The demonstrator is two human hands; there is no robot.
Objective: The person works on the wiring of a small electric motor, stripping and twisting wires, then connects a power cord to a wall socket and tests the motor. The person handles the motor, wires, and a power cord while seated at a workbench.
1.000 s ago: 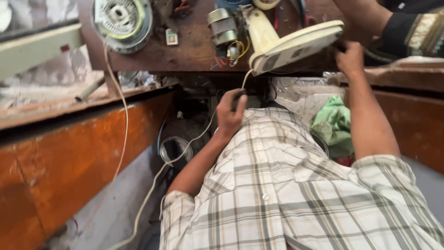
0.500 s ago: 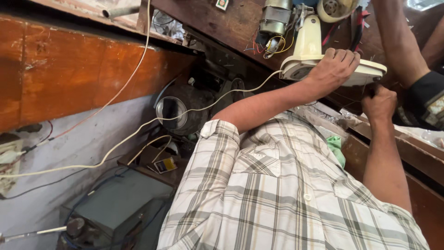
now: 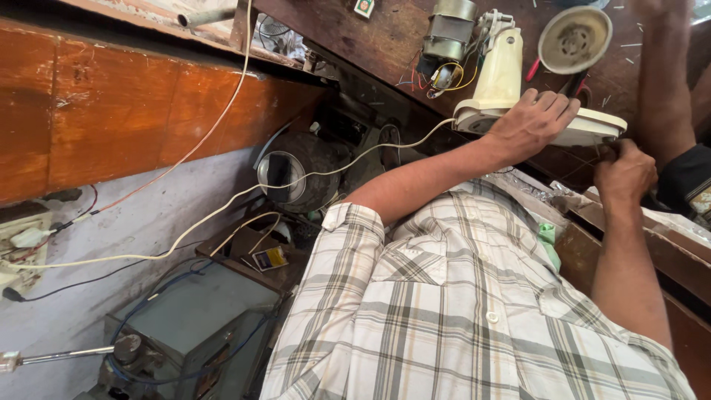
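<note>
Hands work at the near edge of a dark wooden workbench [image 3: 370, 33], both on a cream-coloured fan base [image 3: 585, 127]. Left hand [image 3: 529, 122] lies palm-down on top of the base, fingers spread and pressed flat over its round foot rather than curled about it. Right hand [image 3: 624, 174] is just to the right and nearer, closed in a fist at the rim of the base; what it grips is hidden, so I cannot tell whether it clamps a tool or the edge itself. From the base a cream upright neck [image 3: 498, 67] rises toward the far side, ending at a bare motor [image 3: 448, 33] with coloured wires hanging loose. Right of the neck sits a round, dusty disc-shaped part [image 3: 575, 38]. A white power cord [image 3: 222, 211] runs from the base leftward, sagging across the grey wall to a wall socket [image 3: 22, 248] at far left. Below the bench stands a grey metal box [image 3: 189, 318].
</note>
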